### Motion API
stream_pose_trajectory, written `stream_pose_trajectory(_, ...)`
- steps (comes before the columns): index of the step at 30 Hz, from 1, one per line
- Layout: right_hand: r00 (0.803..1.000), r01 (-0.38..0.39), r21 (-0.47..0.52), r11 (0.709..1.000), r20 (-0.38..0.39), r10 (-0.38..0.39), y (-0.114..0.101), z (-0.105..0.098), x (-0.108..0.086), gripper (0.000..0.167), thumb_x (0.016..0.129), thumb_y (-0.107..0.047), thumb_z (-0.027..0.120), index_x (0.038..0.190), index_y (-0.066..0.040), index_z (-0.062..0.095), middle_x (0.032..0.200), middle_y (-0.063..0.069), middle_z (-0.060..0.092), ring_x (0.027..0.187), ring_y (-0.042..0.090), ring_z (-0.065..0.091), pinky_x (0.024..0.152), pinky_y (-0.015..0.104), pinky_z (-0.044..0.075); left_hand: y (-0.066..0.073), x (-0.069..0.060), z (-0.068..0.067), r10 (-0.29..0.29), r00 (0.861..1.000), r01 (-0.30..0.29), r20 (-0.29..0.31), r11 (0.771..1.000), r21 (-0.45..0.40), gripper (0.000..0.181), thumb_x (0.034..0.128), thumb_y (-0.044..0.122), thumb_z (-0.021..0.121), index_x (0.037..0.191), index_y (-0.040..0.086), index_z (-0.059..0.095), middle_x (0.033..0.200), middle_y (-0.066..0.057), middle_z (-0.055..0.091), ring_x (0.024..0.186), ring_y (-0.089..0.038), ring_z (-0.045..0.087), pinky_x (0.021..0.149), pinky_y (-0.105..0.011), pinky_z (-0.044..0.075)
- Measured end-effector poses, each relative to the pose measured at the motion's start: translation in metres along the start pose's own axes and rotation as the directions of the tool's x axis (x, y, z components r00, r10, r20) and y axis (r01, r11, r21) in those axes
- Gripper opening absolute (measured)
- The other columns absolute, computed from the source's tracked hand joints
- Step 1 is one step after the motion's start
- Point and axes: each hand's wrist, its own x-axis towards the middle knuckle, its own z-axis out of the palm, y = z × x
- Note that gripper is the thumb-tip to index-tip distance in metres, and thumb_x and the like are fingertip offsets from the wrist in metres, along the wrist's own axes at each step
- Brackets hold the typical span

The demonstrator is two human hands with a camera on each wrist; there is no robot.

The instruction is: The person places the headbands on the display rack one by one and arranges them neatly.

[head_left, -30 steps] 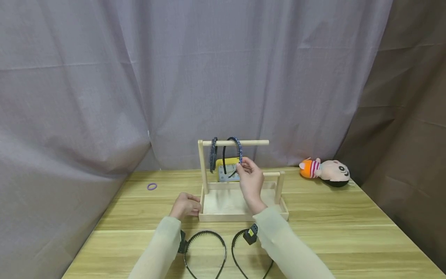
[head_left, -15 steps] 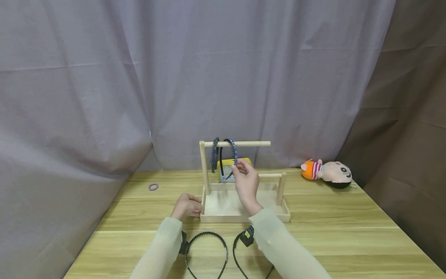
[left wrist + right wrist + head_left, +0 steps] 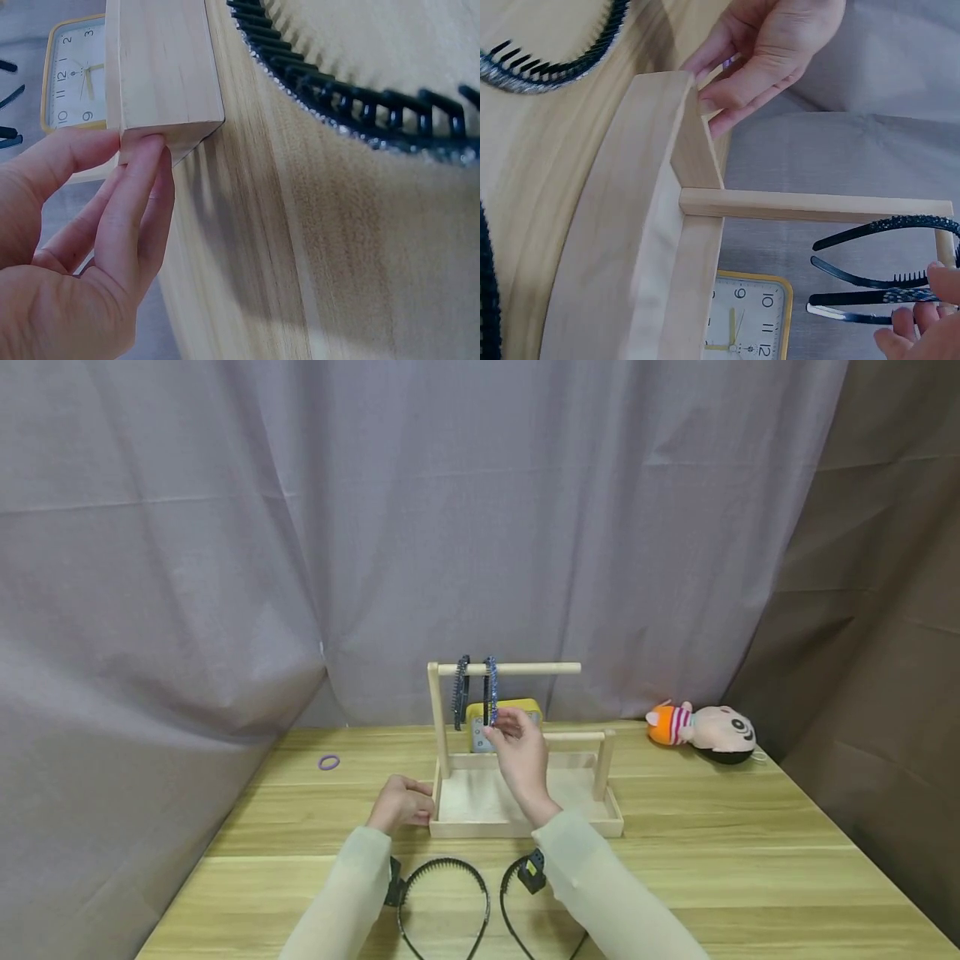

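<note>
A blue glittery headband (image 3: 492, 685) hangs over the upper bar of a wooden stand (image 3: 480, 829) with a tray base. My right hand (image 3: 522, 764) pinches its lower end; in the right wrist view the fingers (image 3: 904, 322) are at its side. Left of it on the same bar hangs a dark toothed headband (image 3: 460, 693). My left hand (image 3: 402, 804) grips the left end of the tray. The left wrist view shows the thumb at the tray's top edge and the fingers (image 3: 127, 210) against its outer side.
Two black headbands (image 3: 487, 910) lie near the front, the right one partly under the right sleeve. A yellow-framed clock (image 3: 528, 704) stands behind the stand. A purple hair tie (image 3: 328, 762) lies at left, a plush doll (image 3: 720, 731) at right. Curtains hang behind.
My right hand has slid the blue headband leftward along the bar, nearer the dark one, and the headband has turned more edge-on. My left hand has stayed at the tray.
</note>
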Motion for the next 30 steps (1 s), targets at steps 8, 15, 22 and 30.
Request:
stream_pose_trajectory(8, 0.997, -0.014, -0.037, 0.999, 0.076, 0.016, 0.000, -0.012, -0.010, 0.052, 0.083, -0.010, 0.076, 0.130, -0.002, 0.056, 0.127, 0.015, 0.062, 0.121, 0.030, 0.057, 0.112, 0.038, 0.044, 0.002, -0.001, 0.001, -0.013, 1.000, 0.013, -0.003, 1.000, 0.003, 0.037, 0.0727, -0.012, 0.064, 0.109, -0.014, 0.064, 0.091, -0.020, 0.067, 0.073, -0.024, 0.068, 0.069, -0.035, 0.064)
stream_pose_trajectory(15, 0.995, -0.018, -0.015, 1.000, 0.096, 0.019, 0.001, -0.027, -0.014, 0.056, 0.081, -0.008, 0.077, 0.130, 0.001, 0.054, 0.126, 0.019, 0.062, 0.119, 0.033, 0.058, 0.107, 0.040, 0.048, 0.002, -0.001, 0.000, -0.009, 1.000, 0.009, -0.015, 1.000, 0.015, 0.038, 0.0714, -0.012, 0.062, 0.110, -0.013, 0.063, 0.091, -0.021, 0.067, 0.077, -0.027, 0.069, 0.070, -0.035, 0.064)
stream_pose_trajectory(22, 0.994, -0.040, -0.012, 0.999, 0.100, 0.041, -0.001, -0.038, -0.020, 0.055, 0.080, -0.009, 0.078, 0.129, 0.001, 0.055, 0.124, 0.021, 0.062, 0.117, 0.035, 0.060, 0.105, 0.038, 0.050, 0.001, -0.001, 0.000, -0.009, 1.000, 0.009, -0.023, 1.000, 0.014, 0.039, 0.0706, -0.013, 0.062, 0.109, -0.014, 0.064, 0.091, -0.022, 0.068, 0.075, -0.026, 0.069, 0.069, -0.035, 0.064)
stream_pose_trajectory(30, 0.993, -0.058, -0.061, 0.996, 0.094, 0.064, 0.002, -0.048, -0.028, 0.054, 0.079, -0.008, 0.078, 0.127, 0.001, 0.057, 0.123, 0.020, 0.064, 0.116, 0.034, 0.060, 0.103, 0.038, 0.052, 0.001, 0.000, 0.001, -0.015, 1.000, 0.015, -0.023, 1.000, 0.013, 0.038, 0.0710, -0.013, 0.061, 0.109, -0.014, 0.064, 0.091, -0.020, 0.067, 0.075, -0.025, 0.069, 0.069, -0.034, 0.064)
